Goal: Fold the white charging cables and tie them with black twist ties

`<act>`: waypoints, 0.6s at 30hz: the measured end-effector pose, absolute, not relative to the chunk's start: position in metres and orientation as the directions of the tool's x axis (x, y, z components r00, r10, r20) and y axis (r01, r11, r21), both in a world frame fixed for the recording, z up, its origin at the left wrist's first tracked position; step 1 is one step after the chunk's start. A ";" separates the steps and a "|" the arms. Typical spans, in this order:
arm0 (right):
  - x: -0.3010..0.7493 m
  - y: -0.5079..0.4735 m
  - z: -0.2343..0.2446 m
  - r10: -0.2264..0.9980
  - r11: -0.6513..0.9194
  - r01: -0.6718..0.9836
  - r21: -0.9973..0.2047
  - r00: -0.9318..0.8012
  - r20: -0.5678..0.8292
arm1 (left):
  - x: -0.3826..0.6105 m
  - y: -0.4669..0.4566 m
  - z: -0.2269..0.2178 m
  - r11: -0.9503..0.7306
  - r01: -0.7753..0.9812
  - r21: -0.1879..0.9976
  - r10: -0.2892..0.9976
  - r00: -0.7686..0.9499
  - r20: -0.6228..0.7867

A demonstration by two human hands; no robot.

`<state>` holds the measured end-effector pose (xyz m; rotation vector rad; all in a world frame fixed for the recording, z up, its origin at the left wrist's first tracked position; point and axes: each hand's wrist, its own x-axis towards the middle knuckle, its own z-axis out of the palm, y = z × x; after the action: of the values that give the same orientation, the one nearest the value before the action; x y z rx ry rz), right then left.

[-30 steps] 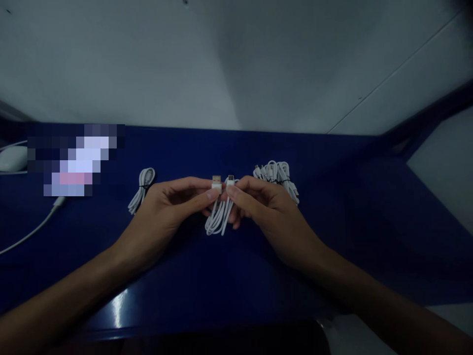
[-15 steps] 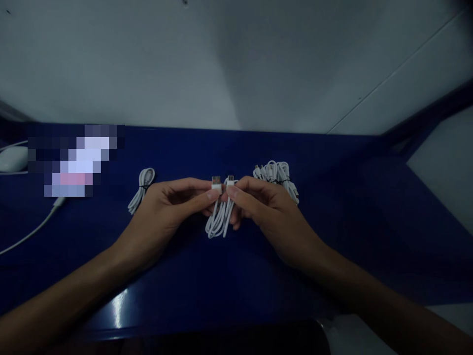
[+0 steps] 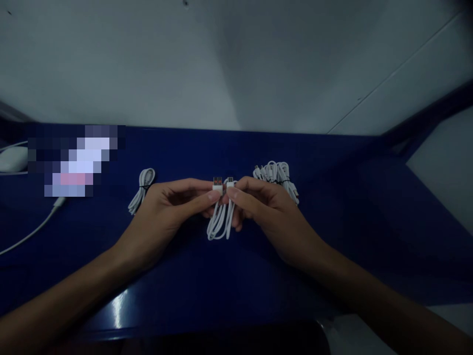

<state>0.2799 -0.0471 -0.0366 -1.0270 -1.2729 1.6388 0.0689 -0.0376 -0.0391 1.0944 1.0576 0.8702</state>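
A coiled white USB cable [image 3: 219,224] hangs between my two hands above the blue table. My left hand [image 3: 181,199] pinches its larger USB plug between thumb and forefinger, metal end pointing away from me. The smaller plug at the other end sits between the thumb and fingers of my right hand [image 3: 258,199], side by side with the first. Beyond my left wrist lies a tied cable bundle [image 3: 141,192]. Several more tied white cables [image 3: 277,172] lie in a pile just past my right hand, which partly covers them.
The blue table [image 3: 207,291] meets a pale wall [image 3: 155,64] at its back. On the left are a pixelated bright object [image 3: 86,158], a white cord [image 3: 35,234] leading to it, and a rounded white object [image 3: 14,159].
The cable's hanging loops have swung slightly to the right, and the plug in my left hand has shifted a little. Both hands stay nearly in place.
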 end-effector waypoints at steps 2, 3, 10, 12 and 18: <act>0.280 -0.047 -0.036 0.931 -0.165 -0.103 -0.981 -0.346 -0.120 | 0.068 -0.037 -0.039 0.253 -0.041 0.967 0.932 0.280 -0.232; 0.280 -0.047 -0.036 0.931 -0.163 -0.100 -0.982 -0.345 -0.119 | 0.068 -0.037 -0.040 0.255 -0.041 0.966 0.931 0.280 -0.234; 0.278 -0.049 -0.033 0.939 -0.149 -0.093 -0.984 -0.324 -0.112 | 0.069 -0.038 -0.040 0.260 -0.022 0.965 0.934 0.261 -0.245; 0.278 -0.049 -0.032 0.944 -0.149 -0.078 -0.986 -0.308 -0.118 | 0.069 -0.038 -0.040 0.263 -0.027 0.964 0.933 0.261 -0.247; 0.278 -0.049 -0.034 0.941 -0.160 -0.085 -0.984 -0.313 -0.126 | 0.069 -0.038 -0.037 0.257 -0.040 0.966 0.938 0.252 -0.239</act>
<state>0.2779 -0.0488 -0.0337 -1.0683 -1.2769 1.5977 0.0695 -0.0381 -0.0371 1.0803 1.0858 0.8804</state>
